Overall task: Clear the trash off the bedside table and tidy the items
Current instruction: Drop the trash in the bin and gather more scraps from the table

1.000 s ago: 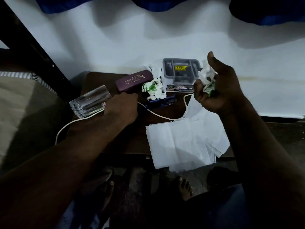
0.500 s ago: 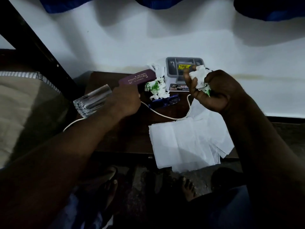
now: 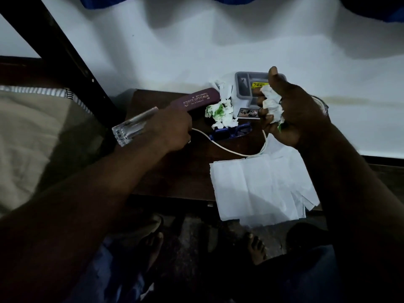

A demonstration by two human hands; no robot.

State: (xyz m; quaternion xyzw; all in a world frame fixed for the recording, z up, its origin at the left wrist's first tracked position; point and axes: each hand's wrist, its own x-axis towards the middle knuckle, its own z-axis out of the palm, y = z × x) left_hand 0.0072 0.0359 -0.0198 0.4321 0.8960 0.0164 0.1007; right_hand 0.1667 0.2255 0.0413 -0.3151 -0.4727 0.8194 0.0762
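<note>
Now my right hand (image 3: 290,110) squeezes a crumpled white tissue (image 3: 272,103); my left hand (image 3: 172,127) grips the maroon glasses case (image 3: 194,101). Best grab the green-stained tissue wad (image 3: 220,112) gently next.

Clear glossy glass (image 3: 133,127), crumpled paper tissue (image 3: 272,103), dark matt wooden table (image 3: 175,171)

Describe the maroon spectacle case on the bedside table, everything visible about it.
The spectacle case is a long, slim, closed box in maroon with a smooth hard-looking shell and pale lettering reading PRINCE OPTICALS. It lies slanted at the back of the dark wooden table, its far end up near the wall. The left hand covers its near end; a crumpled green-stained tissue sits right beside it.
</note>
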